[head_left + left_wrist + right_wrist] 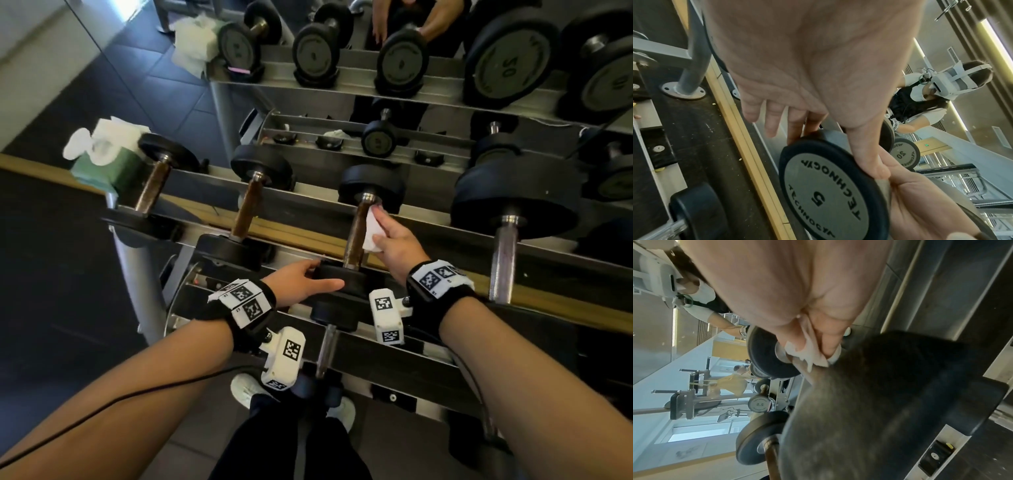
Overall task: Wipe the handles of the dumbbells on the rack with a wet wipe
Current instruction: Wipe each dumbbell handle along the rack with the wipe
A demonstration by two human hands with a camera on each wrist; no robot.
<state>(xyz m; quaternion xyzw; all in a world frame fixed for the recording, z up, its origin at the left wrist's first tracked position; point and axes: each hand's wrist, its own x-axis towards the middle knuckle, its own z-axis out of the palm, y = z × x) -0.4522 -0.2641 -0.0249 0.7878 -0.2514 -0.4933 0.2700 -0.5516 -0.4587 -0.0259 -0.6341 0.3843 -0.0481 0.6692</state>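
1. The right hand (394,244) pinches a crumpled white wet wipe (371,229) against the brown, rusty-looking metal handle (358,236) of a black rubber dumbbell.
2. This dumbbell lies third from the left on the grey metal rack (291,198), at 12 o'clock from the person.
3. The left hand (301,281) grips its near head (826,188), marked "5", with thumb and fingers around the rim.
4. A green wipe pack (102,161) stands at 10 o'clock.

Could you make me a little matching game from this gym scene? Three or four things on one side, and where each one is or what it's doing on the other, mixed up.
Things:
1. wet wipe
2. left hand
3. green wipe pack
4. right hand

Places or states:
A. sits at the rack's left end, a white sheet sticking out
B. grips the near weight head of the 5 dumbbell
C. pressed against the brown handle
D. pinches the wipe beside the handle

Pairs: 1-C, 2-B, 3-A, 4-D
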